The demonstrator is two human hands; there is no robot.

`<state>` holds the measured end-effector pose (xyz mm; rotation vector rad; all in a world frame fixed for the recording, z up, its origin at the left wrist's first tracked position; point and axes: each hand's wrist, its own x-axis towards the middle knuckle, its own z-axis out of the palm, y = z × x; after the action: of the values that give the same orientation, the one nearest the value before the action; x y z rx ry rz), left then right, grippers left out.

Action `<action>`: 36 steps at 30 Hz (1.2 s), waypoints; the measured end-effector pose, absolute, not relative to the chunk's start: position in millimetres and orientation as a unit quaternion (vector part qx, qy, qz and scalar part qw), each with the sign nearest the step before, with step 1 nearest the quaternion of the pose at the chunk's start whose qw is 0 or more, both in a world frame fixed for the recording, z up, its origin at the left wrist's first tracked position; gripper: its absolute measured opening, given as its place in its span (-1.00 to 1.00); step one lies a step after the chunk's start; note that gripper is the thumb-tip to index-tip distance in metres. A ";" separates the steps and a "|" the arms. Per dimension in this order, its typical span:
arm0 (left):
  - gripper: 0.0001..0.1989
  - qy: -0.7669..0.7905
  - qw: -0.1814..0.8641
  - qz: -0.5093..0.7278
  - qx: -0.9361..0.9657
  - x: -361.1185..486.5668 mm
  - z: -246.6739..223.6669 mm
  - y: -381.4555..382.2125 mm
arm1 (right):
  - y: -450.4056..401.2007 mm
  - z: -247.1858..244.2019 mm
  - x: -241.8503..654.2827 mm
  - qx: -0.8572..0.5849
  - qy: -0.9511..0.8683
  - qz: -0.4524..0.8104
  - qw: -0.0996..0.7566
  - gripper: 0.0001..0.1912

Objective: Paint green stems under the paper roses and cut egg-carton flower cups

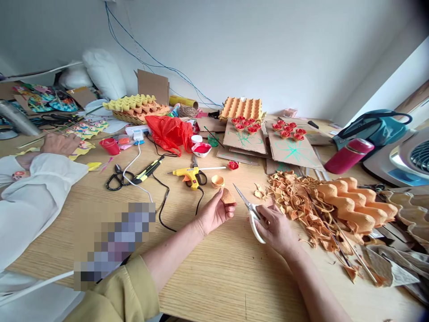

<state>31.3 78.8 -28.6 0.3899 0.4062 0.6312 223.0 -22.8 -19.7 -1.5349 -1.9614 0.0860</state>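
Observation:
Between the fingertips of my left hand (214, 212) is a small orange egg-carton piece (228, 196), held over the middle of the table. My right hand (277, 227) is closed round the white handles of a pair of scissors (254, 218). The blades point up and left, slightly apart, just right of the piece and not touching it. Just beyond my left hand stands an orange carton cup (217, 181). A red paper flower (233, 165) lies behind it, and a yellow glue gun (189, 175) rests on black-handled scissors to the left.
Orange scraps (295, 201) and an egg carton (355, 203) cover the right side. Red flowers stand on cardboard (295, 154) at the back. A red bottle (350, 156) is far right. A co-worker's hand (60, 144) is at left. Black cords (165, 197) cross the table (214, 281).

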 end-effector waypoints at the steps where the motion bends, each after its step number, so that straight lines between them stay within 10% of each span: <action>1: -0.63 0.197 0.910 0.308 0.195 31.3 -29.0 78.8 | -23.0 -19.5 222.3 -0.585 -0.746 0.038 0.317 -0.71; 36: -0.48 0.195 0.861 0.337 0.329 31.7 -28.3 71.2 | -27.0 -12.1 215.3 -0.568 -0.775 0.081 0.265 -0.80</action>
<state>31.7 71.2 -28.3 0.6898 0.4096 0.7066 215.3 -27.0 -12.1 -1.5356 -2.0936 0.2179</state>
